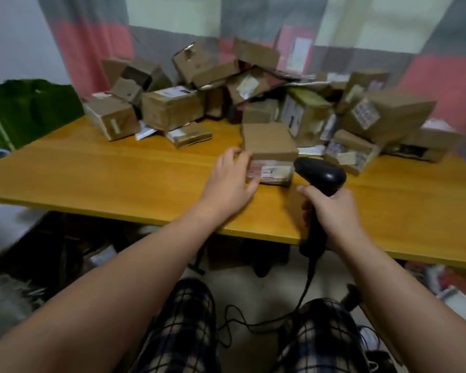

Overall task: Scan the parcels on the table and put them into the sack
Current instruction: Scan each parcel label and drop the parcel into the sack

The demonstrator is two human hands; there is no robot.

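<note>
Head view: scan step on one cardboard parcel (269, 142), not yet sacked
left hand (233, 176) holds the parcel's left end, fingers curled on its side & thumb at the front lower edge, steadying it on the wooden table (119, 168) w/ its shipping label (273, 172) facing the person; right hand (334, 211) grips the handle of the black barcode scanner (320, 175), scanner head just beside the label's right end, cable (304, 292) trailing down btwn the knees. Parcel sits at the front of the parcel pile (172, 106); green sack (30, 109) stands off the table's far-left corner, well apart. Prob nxt: aim scanner at the barcode & trigger, then lift the box & carry it left to the sack; blur hides whether a beam is on
</note>
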